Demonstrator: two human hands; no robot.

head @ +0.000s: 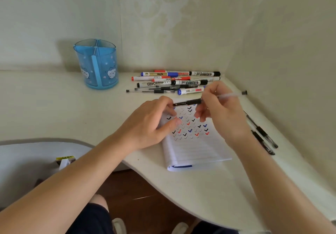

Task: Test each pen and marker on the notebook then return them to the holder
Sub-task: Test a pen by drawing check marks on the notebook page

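A black pen (187, 102) is held level above the far end of the notebook (194, 148), one hand at each end. The left hand (154, 123) pinches its left end between thumb and fingertips, the other fingers curled loosely. The right hand (220, 110) closes around the pen's right part, and a clear barrel (231, 94) with a dark tip sticks out to the right from that grip; whether this is part of the same pen or a second one I cannot tell.

The notebook lies open on the counter (54, 106), near its near edge, its lined page covered in rows of black, red and blue tick marks on the far half.

Just beyond the notebook, against the wall, a heap of markers (174, 78) and thin pens lies flat on the counter, mostly pointing left to right. Two more black pens (261, 134) lie to the right of the notebook, side by side near the right wall.

The holder (98, 65), a blue see-through cup with dividers and cat pictures, stands upright far left of the heap, with nothing visible in it.
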